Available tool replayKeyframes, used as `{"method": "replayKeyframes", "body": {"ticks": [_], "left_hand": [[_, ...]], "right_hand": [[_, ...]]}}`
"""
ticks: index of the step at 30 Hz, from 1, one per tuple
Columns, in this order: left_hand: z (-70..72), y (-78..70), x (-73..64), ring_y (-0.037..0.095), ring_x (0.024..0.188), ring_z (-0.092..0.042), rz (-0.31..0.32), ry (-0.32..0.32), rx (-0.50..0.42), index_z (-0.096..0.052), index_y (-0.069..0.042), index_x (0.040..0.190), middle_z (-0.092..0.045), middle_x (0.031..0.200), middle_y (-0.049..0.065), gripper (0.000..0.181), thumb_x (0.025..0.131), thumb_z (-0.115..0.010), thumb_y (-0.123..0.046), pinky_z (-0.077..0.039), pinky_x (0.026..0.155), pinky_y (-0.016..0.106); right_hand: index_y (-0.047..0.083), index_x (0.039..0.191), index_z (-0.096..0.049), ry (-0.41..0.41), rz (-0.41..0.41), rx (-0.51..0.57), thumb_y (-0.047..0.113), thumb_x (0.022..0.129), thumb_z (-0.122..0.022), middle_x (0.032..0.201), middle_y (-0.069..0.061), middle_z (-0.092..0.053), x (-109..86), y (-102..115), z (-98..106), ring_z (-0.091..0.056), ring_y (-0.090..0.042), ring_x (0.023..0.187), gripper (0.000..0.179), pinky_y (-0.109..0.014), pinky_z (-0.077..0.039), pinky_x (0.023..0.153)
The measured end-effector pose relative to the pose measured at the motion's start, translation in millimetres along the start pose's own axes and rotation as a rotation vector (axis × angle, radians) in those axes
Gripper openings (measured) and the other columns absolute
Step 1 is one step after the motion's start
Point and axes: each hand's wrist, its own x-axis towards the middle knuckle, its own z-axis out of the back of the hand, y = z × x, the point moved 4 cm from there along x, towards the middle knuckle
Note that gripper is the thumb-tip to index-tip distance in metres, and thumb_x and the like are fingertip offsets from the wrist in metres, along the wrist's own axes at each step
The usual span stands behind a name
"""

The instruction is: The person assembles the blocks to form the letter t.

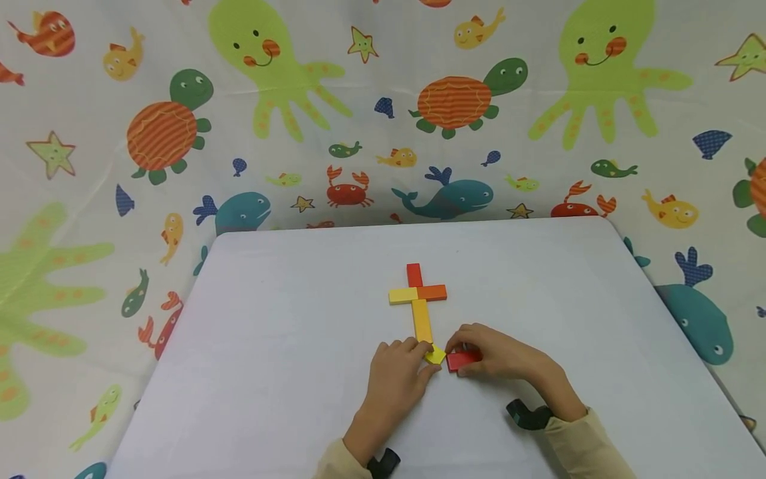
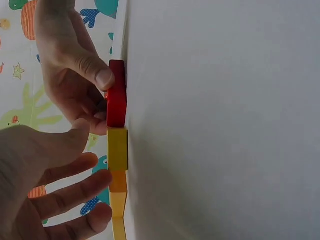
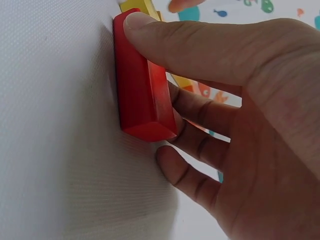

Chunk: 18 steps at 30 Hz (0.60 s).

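Note:
In the head view, my right hand [image 1: 505, 354] pinches a red block [image 1: 462, 360] lying on the white table. The right wrist view shows the thumb [image 3: 142, 22] on that block, with other fingers at its far side. My left hand [image 1: 391, 379] is at a small yellow block [image 1: 437, 354], fingers spread loosely around it; in the left wrist view its fingers look slightly apart from the yellow block [image 2: 118, 149]. Above lies a cross of blocks: a long yellow-orange block [image 1: 421, 320], a yellow block [image 1: 402, 297], an orange block [image 1: 432, 293] and a red block [image 1: 414, 275].
The white table [image 1: 287, 346] has a straight back edge and rounded corners. Behind and beside it hangs a curtain [image 1: 383, 73] printed with sea animals. Black wrist cameras show below both hands, at the sleeves.

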Motion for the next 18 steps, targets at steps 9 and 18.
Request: {"method": "replayKeyframes", "body": {"ticks": [9, 18], "left_hand": [[-9.4, -0.3, 2.6, 0.012, 0.081, -0.062, 0.024, 0.024, -0.041, -0.074, -0.024, 0.105, -0.068, 0.097, -0.005, 0.030, 0.087, -0.082, -0.046, -0.036, 0.067, 0.021], [-17.3, 4.1, 5.7, 0.009, 0.074, -0.057, 0.068, 0.031, -0.121, -0.070, -0.024, 0.102, -0.065, 0.093, -0.007, 0.030, 0.084, -0.086, -0.042, -0.035, 0.065, 0.020]], "right_hand": [[0.027, 0.118, -0.070, 0.016, -0.007, 0.000, 0.028, 0.088, -0.084, 0.114, 0.009, -0.066, 2.5, 1, 3, -0.055, -0.012, 0.105, 0.033, -0.030, -0.055, 0.091], [0.023, 0.118, -0.070, 0.011, 0.011, -0.005, 0.026, 0.088, -0.084, 0.112, 0.008, -0.066, 3.1, 1, 4, -0.055, -0.011, 0.102, 0.032, -0.029, -0.054, 0.091]]}}
